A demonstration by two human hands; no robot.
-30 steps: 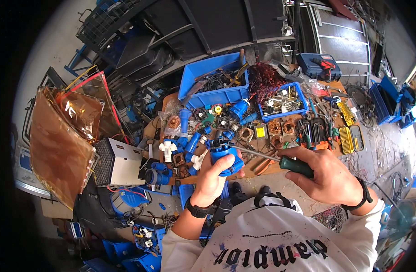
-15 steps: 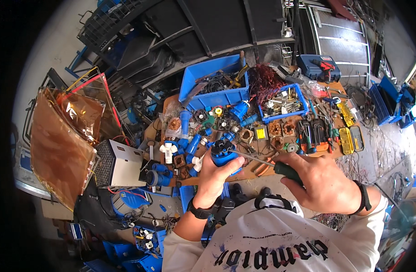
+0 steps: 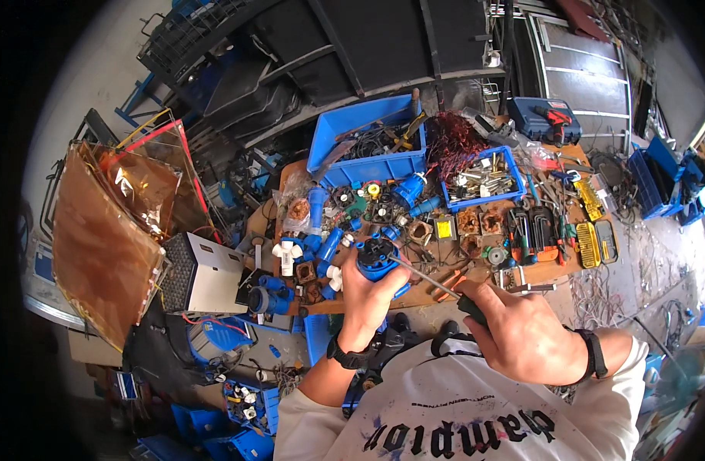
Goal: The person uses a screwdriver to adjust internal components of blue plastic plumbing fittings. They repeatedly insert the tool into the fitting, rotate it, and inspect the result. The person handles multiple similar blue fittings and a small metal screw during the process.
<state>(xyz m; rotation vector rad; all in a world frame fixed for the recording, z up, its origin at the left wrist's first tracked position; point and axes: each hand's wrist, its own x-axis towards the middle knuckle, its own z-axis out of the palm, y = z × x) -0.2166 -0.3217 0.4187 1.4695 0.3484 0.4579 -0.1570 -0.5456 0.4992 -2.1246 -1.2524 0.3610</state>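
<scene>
- While the left hand stays wrapped around the blue plug above the desk's near edge, keep it steady.
- Right hand fists the screwdriver; tip seated squarely, press along the shaft.

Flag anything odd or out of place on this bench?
Parts lie loose all over the bench, not sorted into the blue bins. A tangle of reddish wire spills over the bin edges. The blue plug in the left hand looks intact.

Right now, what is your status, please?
Left hand holds blue plug. Right hand holds screwdriver, tip in plug. Cluttered bench beneath, nothing blocking.
</scene>
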